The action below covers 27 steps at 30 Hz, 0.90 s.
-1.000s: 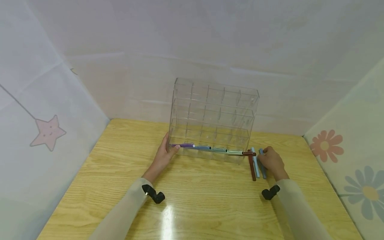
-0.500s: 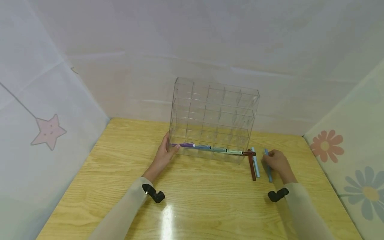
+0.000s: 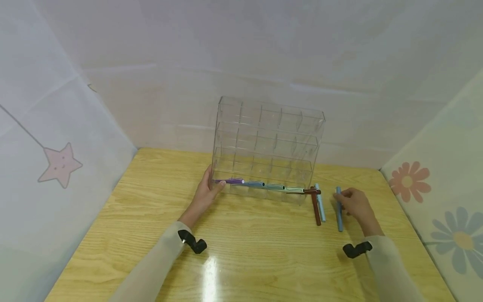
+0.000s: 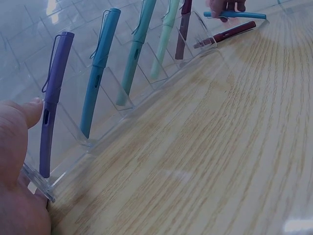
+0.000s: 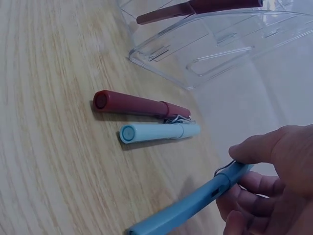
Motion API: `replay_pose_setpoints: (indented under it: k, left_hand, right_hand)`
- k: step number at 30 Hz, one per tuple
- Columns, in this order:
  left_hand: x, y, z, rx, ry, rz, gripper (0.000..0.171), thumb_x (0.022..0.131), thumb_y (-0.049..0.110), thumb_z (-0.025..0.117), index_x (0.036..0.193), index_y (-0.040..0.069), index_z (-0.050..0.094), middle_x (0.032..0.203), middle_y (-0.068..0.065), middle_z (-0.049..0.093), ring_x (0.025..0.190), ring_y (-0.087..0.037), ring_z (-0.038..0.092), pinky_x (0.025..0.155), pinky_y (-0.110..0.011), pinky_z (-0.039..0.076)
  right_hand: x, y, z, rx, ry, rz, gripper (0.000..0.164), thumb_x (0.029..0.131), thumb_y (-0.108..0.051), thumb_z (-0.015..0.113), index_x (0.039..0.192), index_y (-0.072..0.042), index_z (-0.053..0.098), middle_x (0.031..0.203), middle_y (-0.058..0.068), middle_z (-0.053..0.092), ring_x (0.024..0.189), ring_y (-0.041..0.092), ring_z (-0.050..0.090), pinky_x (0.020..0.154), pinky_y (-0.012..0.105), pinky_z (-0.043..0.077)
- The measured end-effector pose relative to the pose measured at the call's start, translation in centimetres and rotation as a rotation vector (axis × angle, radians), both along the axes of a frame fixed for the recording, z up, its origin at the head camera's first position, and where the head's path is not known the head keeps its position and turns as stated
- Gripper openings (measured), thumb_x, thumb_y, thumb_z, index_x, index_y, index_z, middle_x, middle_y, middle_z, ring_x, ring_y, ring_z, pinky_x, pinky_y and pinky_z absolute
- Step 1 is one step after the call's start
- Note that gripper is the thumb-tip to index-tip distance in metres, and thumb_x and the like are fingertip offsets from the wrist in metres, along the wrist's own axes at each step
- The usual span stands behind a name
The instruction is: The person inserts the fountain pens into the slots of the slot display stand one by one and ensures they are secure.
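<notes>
A clear acrylic pen rack (image 3: pixel 266 140) stands tilted back on the table, divided into rows of compartments. My left hand (image 3: pixel 205 196) grips its lower left side, thumb at the front beside a purple pen (image 4: pixel 58 73). Along the front row also stand a blue pen (image 4: pixel 100 66), a teal pen (image 4: pixel 134 58), a pale green pen (image 4: pixel 164 44) and a dark red pen (image 4: pixel 183 34). At the right, my right hand (image 3: pixel 358 205) pinches another blue pen (image 5: pixel 195 198) near its clip end, thumb on top and fingers beneath.
Between the rack and my right hand, a second dark red pen (image 5: pixel 132 104) and a light blue pen (image 5: pixel 151 132) lie side by side on the wooden table (image 3: pixel 264 247). Fabric walls (image 3: pixel 188 84) enclose the table at the back and sides.
My right hand has moved to the right with the blue pen, away from the two lying pens. My left hand stays on the rack.
</notes>
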<state>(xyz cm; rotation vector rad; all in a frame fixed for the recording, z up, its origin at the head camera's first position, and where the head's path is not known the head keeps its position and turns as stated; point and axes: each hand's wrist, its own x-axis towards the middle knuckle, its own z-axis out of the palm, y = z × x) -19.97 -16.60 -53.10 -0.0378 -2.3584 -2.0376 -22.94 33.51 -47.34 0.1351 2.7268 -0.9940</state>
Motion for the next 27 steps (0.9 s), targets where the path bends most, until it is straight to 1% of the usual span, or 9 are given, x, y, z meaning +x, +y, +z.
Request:
replay_pose_setpoints:
  k: [6, 11, 14, 17, 19, 21, 24, 27]
  left_hand:
    - [0.0, 0.0, 0.0, -0.009, -0.005, 0.003, 0.087, 0.109, 0.032, 0.063, 0.174, 0.02, 0.005, 0.181, -0.013, 0.008, 0.169, -0.039, 0.01, 0.138, -0.057, 0.013]
    - [0.0, 0.0, 0.1, -0.016, -0.011, 0.01, 0.087, 0.109, 0.032, 0.063, 0.174, 0.02, 0.006, 0.181, -0.013, 0.009, 0.169, -0.039, 0.01, 0.138, -0.058, 0.013]
    - [0.0, 0.1, 0.1, -0.015, -0.014, 0.01, 0.088, 0.109, 0.033, 0.064, 0.174, 0.021, 0.005, 0.182, -0.012, 0.008, 0.169, -0.039, 0.009, 0.138, -0.058, 0.012]
    - [0.1, 0.1, 0.2, -0.014, -0.015, 0.01, 0.089, 0.109, 0.034, 0.064, 0.174, 0.021, 0.005, 0.182, -0.012, 0.008, 0.169, -0.039, 0.009, 0.138, -0.058, 0.012]
    - [0.1, 0.1, 0.2, -0.016, -0.014, 0.01, 0.089, 0.109, 0.035, 0.064, 0.174, 0.021, 0.005, 0.182, -0.012, 0.008, 0.169, -0.039, 0.009, 0.138, -0.058, 0.013]
    - [0.1, 0.0, 0.2, -0.018, -0.013, 0.01, 0.089, 0.109, 0.035, 0.064, 0.174, 0.021, 0.005, 0.181, -0.013, 0.008, 0.169, -0.039, 0.01, 0.138, -0.058, 0.013]
    - [0.1, 0.0, 0.1, -0.023, -0.012, 0.008, 0.089, 0.109, 0.035, 0.063, 0.174, 0.02, 0.004, 0.181, -0.013, 0.008, 0.168, -0.039, 0.01, 0.138, -0.058, 0.013]
    - [0.0, 0.0, 0.1, -0.024, -0.006, 0.008, 0.089, 0.109, 0.034, 0.063, 0.174, 0.019, 0.004, 0.181, -0.014, 0.008, 0.168, -0.039, 0.01, 0.138, -0.057, 0.013]
  right_hand:
    - [0.7, 0.3, 1.2, -0.006, 0.054, 0.011, 0.06, 0.109, -0.039, 0.059, 0.137, 0.013, 0.053, 0.122, 0.031, 0.066, 0.094, 0.03, 0.071, 0.068, 0.033, 0.06]
    - [1.3, 0.2, 2.9, 0.011, 0.11, 0.04, 0.062, 0.109, -0.041, 0.06, 0.141, 0.011, 0.055, 0.126, 0.032, 0.066, 0.095, 0.03, 0.072, 0.069, 0.032, 0.061]
    - [1.7, -0.1, 4.1, 0.021, 0.157, 0.048, 0.059, 0.108, -0.041, 0.062, 0.138, 0.01, 0.057, 0.126, 0.033, 0.066, 0.089, 0.023, 0.073, 0.068, 0.032, 0.061]
    - [2.1, -0.6, 5.3, 0.022, 0.219, 0.041, 0.057, 0.107, -0.04, 0.064, 0.135, 0.009, 0.059, 0.125, 0.033, 0.066, 0.081, 0.01, 0.071, 0.066, 0.029, 0.06]
    - [2.3, -0.8, 6.2, 0.021, 0.263, 0.033, 0.055, 0.106, -0.04, 0.065, 0.133, 0.008, 0.06, 0.123, 0.032, 0.067, 0.078, 0.003, 0.067, 0.064, 0.026, 0.058]
    - [2.6, -0.9, 7.0, 0.019, 0.294, 0.027, 0.056, 0.106, -0.042, 0.065, 0.133, 0.007, 0.06, 0.123, 0.03, 0.067, 0.078, -0.001, 0.063, 0.063, 0.025, 0.058]
    - [2.9, -0.9, 8.4, 0.007, 0.308, 0.029, 0.057, 0.106, -0.043, 0.064, 0.134, 0.006, 0.058, 0.124, 0.026, 0.066, 0.08, -0.005, 0.059, 0.064, 0.024, 0.057]
    - [3.2, -1.0, 9.7, 0.012, 0.334, 0.02, 0.055, 0.106, -0.044, 0.065, 0.133, 0.003, 0.057, 0.121, 0.021, 0.066, 0.078, -0.006, 0.057, 0.063, 0.024, 0.057]
